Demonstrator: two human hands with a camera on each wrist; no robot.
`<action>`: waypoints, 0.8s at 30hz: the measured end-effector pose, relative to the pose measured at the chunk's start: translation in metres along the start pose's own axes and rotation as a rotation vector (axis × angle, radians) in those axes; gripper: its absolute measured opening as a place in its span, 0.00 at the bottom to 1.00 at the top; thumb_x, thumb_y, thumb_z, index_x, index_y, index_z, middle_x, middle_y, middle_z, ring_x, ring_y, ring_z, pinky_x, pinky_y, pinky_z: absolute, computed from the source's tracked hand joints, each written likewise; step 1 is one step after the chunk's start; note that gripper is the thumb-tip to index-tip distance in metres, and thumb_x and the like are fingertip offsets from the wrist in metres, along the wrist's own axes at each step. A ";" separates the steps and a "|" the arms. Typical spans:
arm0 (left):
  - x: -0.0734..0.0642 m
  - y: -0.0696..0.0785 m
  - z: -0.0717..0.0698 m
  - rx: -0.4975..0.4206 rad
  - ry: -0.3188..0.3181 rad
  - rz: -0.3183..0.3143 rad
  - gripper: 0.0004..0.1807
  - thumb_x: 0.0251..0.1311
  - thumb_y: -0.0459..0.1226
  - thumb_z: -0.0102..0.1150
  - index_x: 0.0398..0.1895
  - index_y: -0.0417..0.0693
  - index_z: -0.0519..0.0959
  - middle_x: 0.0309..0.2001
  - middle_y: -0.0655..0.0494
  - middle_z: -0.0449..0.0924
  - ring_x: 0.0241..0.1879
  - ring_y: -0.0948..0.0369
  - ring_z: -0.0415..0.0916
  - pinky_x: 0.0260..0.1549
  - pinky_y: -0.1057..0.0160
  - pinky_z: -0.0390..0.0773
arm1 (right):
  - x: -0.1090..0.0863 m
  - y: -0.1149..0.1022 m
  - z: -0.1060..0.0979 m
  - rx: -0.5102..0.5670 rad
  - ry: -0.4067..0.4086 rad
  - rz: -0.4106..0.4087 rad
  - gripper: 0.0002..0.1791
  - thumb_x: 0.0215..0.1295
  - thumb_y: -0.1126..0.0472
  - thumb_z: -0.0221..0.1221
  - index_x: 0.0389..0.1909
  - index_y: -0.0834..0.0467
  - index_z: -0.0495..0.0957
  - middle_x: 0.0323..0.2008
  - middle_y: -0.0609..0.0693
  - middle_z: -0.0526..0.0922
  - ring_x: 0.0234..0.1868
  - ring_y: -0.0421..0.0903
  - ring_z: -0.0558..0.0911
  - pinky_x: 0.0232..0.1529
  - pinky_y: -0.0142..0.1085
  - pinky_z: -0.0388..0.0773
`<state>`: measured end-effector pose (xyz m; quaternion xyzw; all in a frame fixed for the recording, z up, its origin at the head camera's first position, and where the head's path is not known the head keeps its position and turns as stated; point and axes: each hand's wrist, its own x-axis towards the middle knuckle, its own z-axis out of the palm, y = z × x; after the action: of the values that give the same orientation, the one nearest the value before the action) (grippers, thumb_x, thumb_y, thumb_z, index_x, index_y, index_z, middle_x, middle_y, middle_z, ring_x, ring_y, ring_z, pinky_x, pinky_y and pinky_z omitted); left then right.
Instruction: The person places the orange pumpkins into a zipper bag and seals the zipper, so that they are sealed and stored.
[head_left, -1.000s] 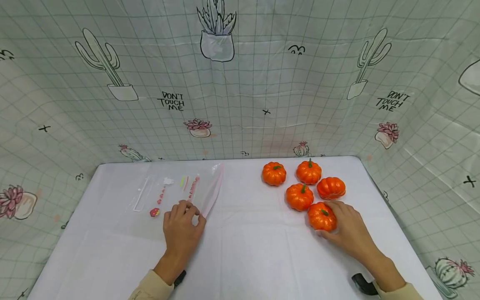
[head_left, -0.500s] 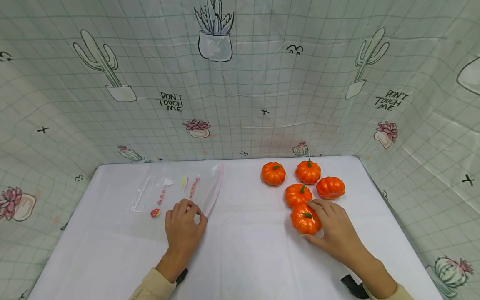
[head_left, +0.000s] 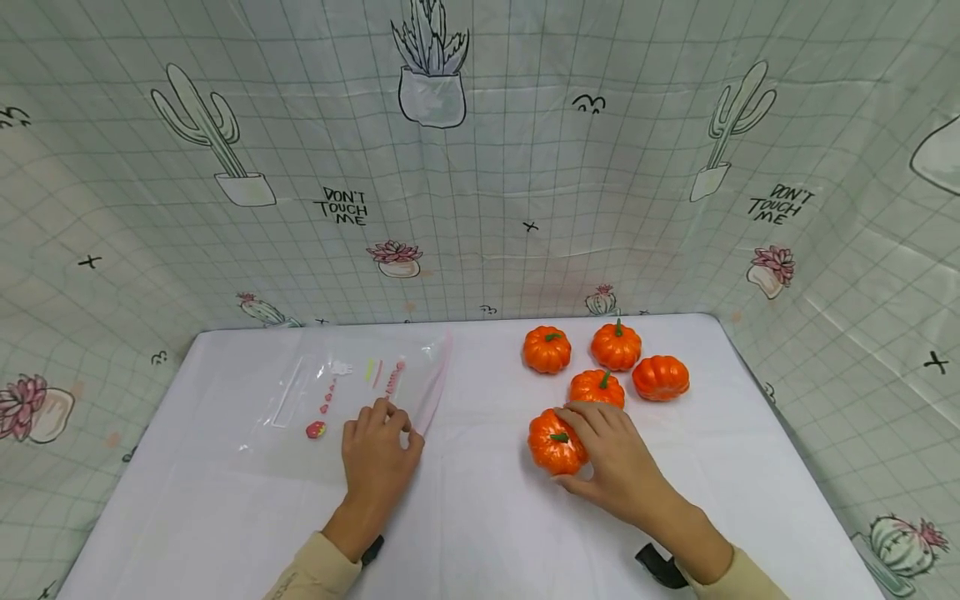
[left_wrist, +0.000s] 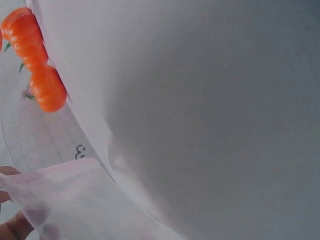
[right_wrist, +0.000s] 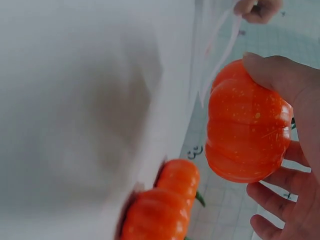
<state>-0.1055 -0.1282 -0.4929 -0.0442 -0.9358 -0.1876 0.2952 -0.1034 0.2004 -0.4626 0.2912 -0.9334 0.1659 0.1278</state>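
Observation:
My right hand [head_left: 618,460] grips a small orange pumpkin [head_left: 553,443] with a green stem, thumb on the near side and fingers on the far side. In the right wrist view, that pumpkin [right_wrist: 247,127] is held above the white table, with the thumb across its top. My left hand [head_left: 378,458] pinches the pink-edged opening of a clear plastic bag [head_left: 288,400] printed with small red and white figures. The left wrist view shows the bag's pink edge [left_wrist: 65,170] raised between thumb and fingers.
Several more orange pumpkins stand at the back right of the white table [head_left: 480,533]: one pumpkin [head_left: 547,349] apart on the left, another pumpkin [head_left: 597,388] just behind the held one, and a stemless-looking pumpkin [head_left: 661,377] on the right. A patterned curtain [head_left: 480,167] encloses the back and sides.
The right hand has carried its pumpkin left, away from the other pumpkins and toward the bag. The left hand has shifted slightly right, still pinching the bag's edge.

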 end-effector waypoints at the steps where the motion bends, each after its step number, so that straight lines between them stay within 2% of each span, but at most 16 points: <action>1: 0.000 0.001 0.000 0.001 -0.002 0.000 0.07 0.46 0.28 0.74 0.22 0.43 0.82 0.34 0.48 0.80 0.35 0.48 0.77 0.36 0.48 0.74 | 0.002 -0.002 0.003 0.004 -0.004 -0.004 0.49 0.42 0.48 0.85 0.65 0.59 0.76 0.61 0.56 0.79 0.62 0.57 0.75 0.66 0.58 0.71; 12: 0.000 0.006 0.003 0.017 -0.010 0.014 0.09 0.46 0.28 0.75 0.21 0.43 0.81 0.35 0.48 0.80 0.36 0.48 0.78 0.36 0.50 0.73 | 0.032 -0.029 0.029 0.080 -0.010 -0.029 0.48 0.46 0.48 0.84 0.67 0.58 0.74 0.62 0.56 0.79 0.63 0.58 0.76 0.66 0.58 0.72; 24: -0.002 0.007 0.003 0.036 -0.028 0.016 0.11 0.47 0.30 0.78 0.22 0.43 0.81 0.35 0.47 0.79 0.37 0.48 0.77 0.36 0.50 0.74 | 0.065 -0.054 0.049 0.152 -0.060 -0.001 0.46 0.52 0.48 0.82 0.69 0.59 0.74 0.63 0.56 0.78 0.65 0.59 0.75 0.69 0.56 0.69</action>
<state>-0.1039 -0.1202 -0.4939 -0.0489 -0.9427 -0.1675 0.2842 -0.1307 0.1075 -0.4729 0.3052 -0.9214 0.2276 0.0775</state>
